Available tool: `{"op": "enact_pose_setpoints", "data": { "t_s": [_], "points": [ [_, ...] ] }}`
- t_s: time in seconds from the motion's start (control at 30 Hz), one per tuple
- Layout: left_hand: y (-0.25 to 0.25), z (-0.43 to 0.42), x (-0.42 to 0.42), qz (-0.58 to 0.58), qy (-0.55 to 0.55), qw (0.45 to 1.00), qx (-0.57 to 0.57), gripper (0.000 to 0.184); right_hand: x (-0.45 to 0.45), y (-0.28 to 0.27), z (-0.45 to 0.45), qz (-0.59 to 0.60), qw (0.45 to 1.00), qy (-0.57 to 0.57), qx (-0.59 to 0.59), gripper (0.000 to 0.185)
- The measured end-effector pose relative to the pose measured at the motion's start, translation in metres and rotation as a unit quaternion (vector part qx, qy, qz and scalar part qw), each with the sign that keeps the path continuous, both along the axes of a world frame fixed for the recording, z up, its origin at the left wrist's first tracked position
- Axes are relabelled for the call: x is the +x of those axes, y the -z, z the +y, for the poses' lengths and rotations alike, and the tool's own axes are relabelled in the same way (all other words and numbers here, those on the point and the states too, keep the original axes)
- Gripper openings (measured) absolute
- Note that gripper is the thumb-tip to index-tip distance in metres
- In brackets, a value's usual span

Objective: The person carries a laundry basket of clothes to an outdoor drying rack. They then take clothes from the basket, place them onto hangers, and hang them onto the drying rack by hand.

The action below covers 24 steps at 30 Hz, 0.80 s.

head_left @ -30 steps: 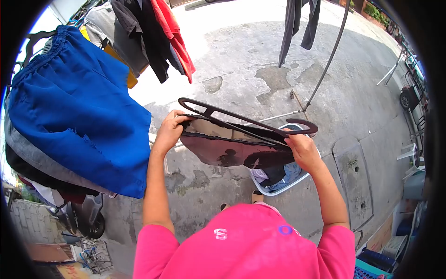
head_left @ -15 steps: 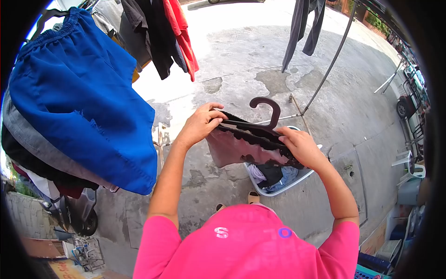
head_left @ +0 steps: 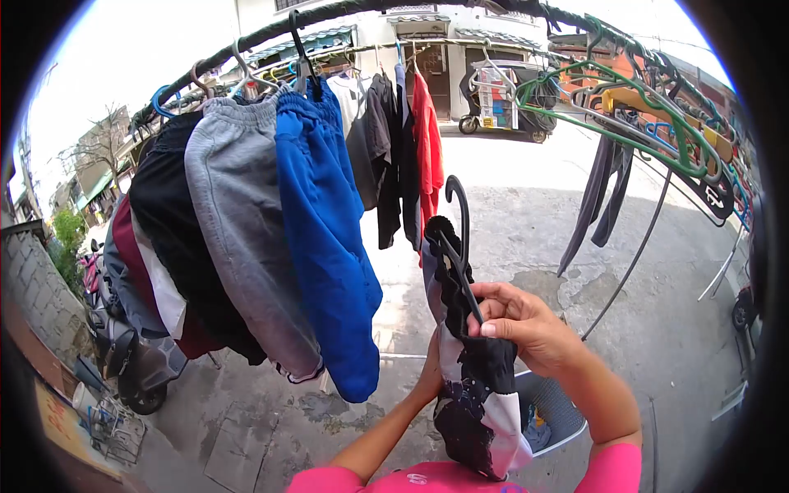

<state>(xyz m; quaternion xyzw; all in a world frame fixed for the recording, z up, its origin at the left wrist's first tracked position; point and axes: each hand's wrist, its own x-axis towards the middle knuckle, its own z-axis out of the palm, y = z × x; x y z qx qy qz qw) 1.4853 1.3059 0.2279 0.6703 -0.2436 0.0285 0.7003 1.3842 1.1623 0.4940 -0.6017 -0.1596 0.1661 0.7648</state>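
Note:
A pair of black, white and greyish patterned shorts [head_left: 477, 386] with a gathered elastic waistband hangs tilted in front of me. Inside its waistband sits a dark plastic hanger [head_left: 463, 222], hook upward. My right hand [head_left: 522, 324] is closed on the near end of the waistband, with thumb and fingers pinching the cloth by the hanger's arm. Behind the garment, my left hand [head_left: 432, 368] is mostly covered, and its fingers are hidden. To the left, blue shorts [head_left: 325, 238] hang from a black hanger on the overhead rail.
Grey shorts [head_left: 238, 214] and black shorts [head_left: 168, 197] hang beside the blue ones. Several hangers, including a green hanger [head_left: 604, 127], crowd the rail [head_left: 329, 15] at right. A white laundry basket [head_left: 567, 435] with clothes stands below. A red garment [head_left: 427, 140] hangs farther back.
My view has lifted toward the rail. The hanger and shorts have turned from sideways to pointing away from me, and my left hand has gone behind the cloth.

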Motion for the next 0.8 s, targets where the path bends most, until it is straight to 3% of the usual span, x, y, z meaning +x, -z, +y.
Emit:
{"op": "enact_pose_setpoints", "data": {
  "t_s": [0.2, 0.43, 0.5, 0.67, 0.73, 0.77, 0.8],
  "points": [
    [-0.037, 0.003, 0.046, -0.074, -0.012, 0.996, -0.048, 0.057, 0.009, -0.089, 0.060, -0.160, 0.983, -0.032, 0.078, 0.049],
    [-0.093, 0.036, 0.087, -0.095, 0.017, 0.991, -0.089, 0.056, 0.086, -0.181, 0.090, -0.248, 0.964, -0.004, 0.099, 0.019],
    [-0.109, 0.037, 0.098, -0.090, 0.025, 0.991, -0.099, 0.056, 0.105, -0.190, 0.096, -0.242, 0.964, 0.001, 0.108, 0.016],
    [-0.076, 0.052, 0.092, -0.055, 0.045, 0.990, -0.122, 0.056, 0.138, -0.182, 0.106, -0.181, 0.979, 0.068, 0.069, 0.019],
    [-0.075, 0.055, 0.104, -0.028, 0.056, 0.990, -0.127, 0.056, 0.151, -0.165, 0.103, -0.233, 0.963, 0.076, 0.111, 0.020],
    [-0.068, 0.060, 0.100, -0.010, 0.061, 0.990, -0.130, 0.056, 0.159, -0.159, 0.095, -0.312, 0.936, 0.161, -0.019, 0.029],
    [-0.052, 0.070, 0.095, 0.014, 0.068, 0.989, -0.133, 0.056, 0.144, -0.151, 0.093, -0.359, 0.901, 0.239, -0.039, 0.039]
  ]
}}
